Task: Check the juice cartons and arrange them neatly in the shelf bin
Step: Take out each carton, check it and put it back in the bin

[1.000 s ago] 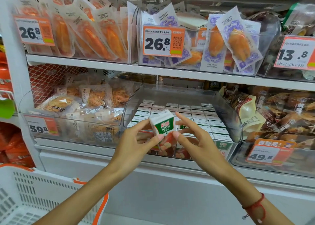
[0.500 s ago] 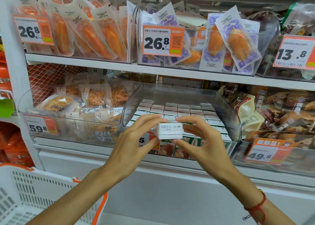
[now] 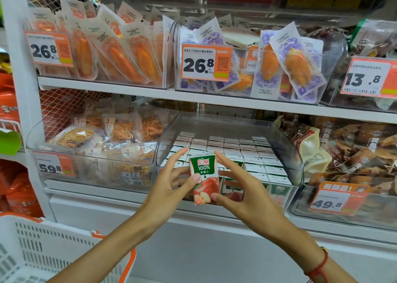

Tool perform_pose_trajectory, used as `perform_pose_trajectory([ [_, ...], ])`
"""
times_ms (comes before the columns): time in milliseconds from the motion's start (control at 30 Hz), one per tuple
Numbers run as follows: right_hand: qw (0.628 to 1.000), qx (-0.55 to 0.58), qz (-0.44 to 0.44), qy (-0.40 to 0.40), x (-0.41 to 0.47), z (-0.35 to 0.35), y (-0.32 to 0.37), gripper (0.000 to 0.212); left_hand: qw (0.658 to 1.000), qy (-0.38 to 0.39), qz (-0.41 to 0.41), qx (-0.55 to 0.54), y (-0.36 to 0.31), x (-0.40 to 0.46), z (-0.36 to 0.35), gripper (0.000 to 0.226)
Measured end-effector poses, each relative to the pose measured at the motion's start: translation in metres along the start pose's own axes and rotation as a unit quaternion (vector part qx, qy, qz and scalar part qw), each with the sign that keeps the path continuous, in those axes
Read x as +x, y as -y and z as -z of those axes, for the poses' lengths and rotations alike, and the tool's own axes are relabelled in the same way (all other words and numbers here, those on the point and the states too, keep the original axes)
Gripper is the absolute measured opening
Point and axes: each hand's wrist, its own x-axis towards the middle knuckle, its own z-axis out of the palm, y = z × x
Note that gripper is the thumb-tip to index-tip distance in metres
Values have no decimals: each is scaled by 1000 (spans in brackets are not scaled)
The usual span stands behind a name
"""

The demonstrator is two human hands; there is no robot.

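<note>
Forearms reach up from the bottom of the view, a red cord bracelet (image 3: 320,266) on the right wrist and a white shopping basket (image 3: 32,250) with orange trim at the lower left. Left hand (image 3: 169,188) and right hand (image 3: 238,188) share one small juice carton (image 3: 205,178), held upright in the air just in front of the shelf bin (image 3: 298,164). The left thumb presses its printed front and the left fingers reach round behind; the right thumb pinches the lower corner while the right forefinger lies along the top edge. Both holds are light, fingertip pinches, with the green and apple-printed face turned toward the camera, which reads as the checking step.

Behind the hands, the clear bin holds rows of carton tops (image 3: 236,149) packed side by side, mostly level. The front left corner is hidden by the hands, so I cannot tell whether a gap waits there. Judging by that, most of the arranging looks done; this carton is not yet placed, and how many remain unchecked cannot be told.

Farther off, neighbouring bins hold bagged snacks, and the upper shelf carries price tags (image 3: 206,62).
</note>
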Motion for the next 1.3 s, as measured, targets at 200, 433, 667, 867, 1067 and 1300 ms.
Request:
perform_pose_trajectory([
  [200, 1000, 1, 19, 13, 1, 0, 5, 75, 993, -12, 59, -100, -3, 3, 0, 44],
  [433, 994, 80, -48, -49, 2, -1, 5, 59, 981, 59, 138, -127, -8, 2, 4, 42],
  [667, 958, 198, -159, -130, 8, -1, 3, 39, 977, 124, 174, -27, -8, 0, 2, 43],
  [867, 926, 247, -263, -110, 11, 1, 9, 38, 977, 65, 203, -12, -7, 5, -2, 54],
  [1067, 911, 255, -303, -115, 12, 4, 6, 52, 963, 63, 263, -12, 1, 4, -7, 70],
  [1300, 917, 238, -306, -98, 13, 6, 3, 54, 957, 71, 280, -18, 4, 4, -11, 103],
])
